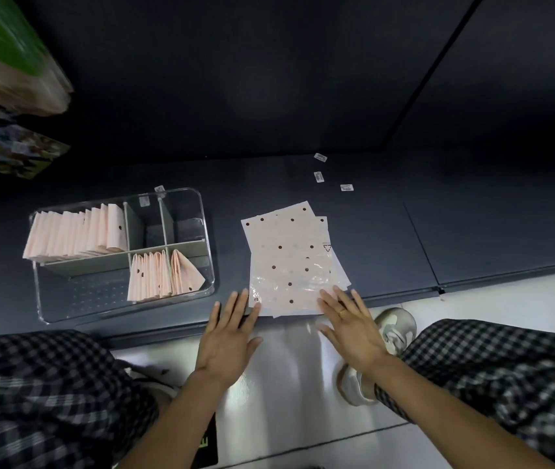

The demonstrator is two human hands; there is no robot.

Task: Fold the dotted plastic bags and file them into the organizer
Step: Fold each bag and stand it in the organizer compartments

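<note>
A small stack of flat pink plastic bags with brown dots (291, 258) lies on the dark shelf, its near edge at the shelf's front lip. My left hand (227, 336) is flat with straight, spread fingers, fingertips at the stack's near left corner. My right hand (350, 324) is also flat, its fingertips resting on the stack's near right corner. To the left stands a clear organizer (206, 238) with grey dividers. Several folded pink bags (76, 231) stand in its back left compartment, and more folded bags (164, 275) in the front middle one.
Three small white labels (319, 176) lie on the shelf behind the stack. Blurred packaged goods (8, 69) hang at the upper left. Below the shelf edge are a pale floor, my checkered trousers (506, 374) and a light shoe (394, 328).
</note>
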